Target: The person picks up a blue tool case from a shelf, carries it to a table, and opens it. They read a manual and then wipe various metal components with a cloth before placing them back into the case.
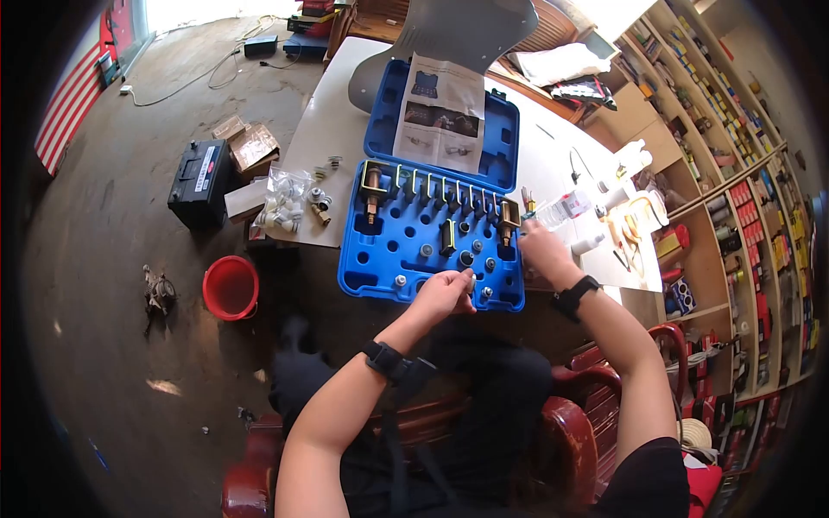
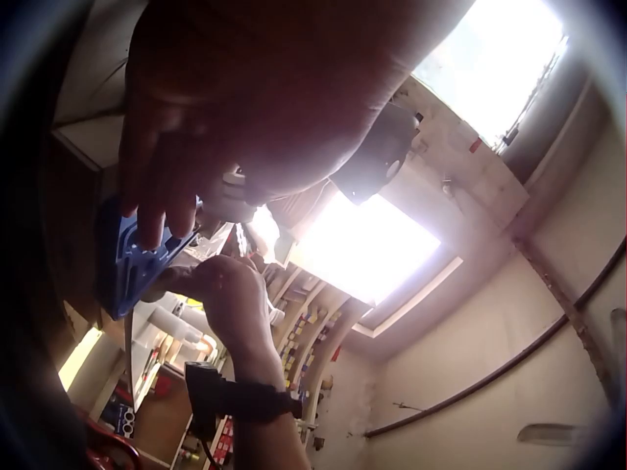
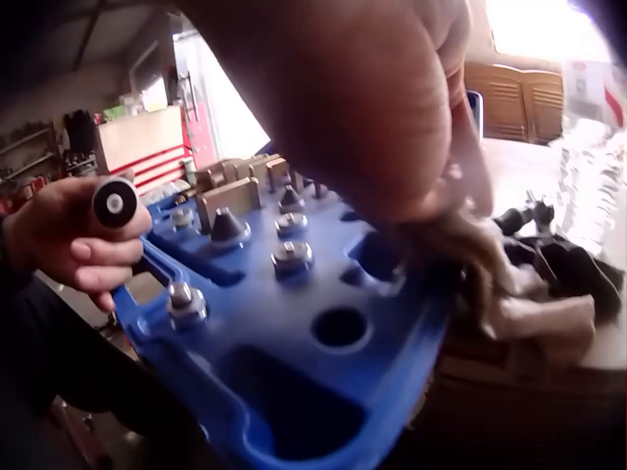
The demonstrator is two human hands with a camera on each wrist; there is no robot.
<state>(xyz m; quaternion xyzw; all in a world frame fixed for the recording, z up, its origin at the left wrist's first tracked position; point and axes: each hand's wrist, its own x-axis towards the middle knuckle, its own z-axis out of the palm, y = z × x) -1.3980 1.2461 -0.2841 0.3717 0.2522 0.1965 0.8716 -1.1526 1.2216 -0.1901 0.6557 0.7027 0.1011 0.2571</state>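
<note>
My left hand is over the front edge of an open blue tool case. Its fingers and thumb pinch a small round fitting with a black face and a pale centre. At the case's right edge, my right hand reaches down beside a brass-coloured tool. A crumpled beige cloth lies right at its fingers in the right wrist view; I cannot tell whether they grip it. Metal cone and nut pieces, such as a nut, stand in the tray near a row of brackets.
A printed sheet lies in the raised lid. Bagged white fittings and loose brass ones are left of the case on the white table. Bottles stand on the right. A red bucket and black battery are on the floor.
</note>
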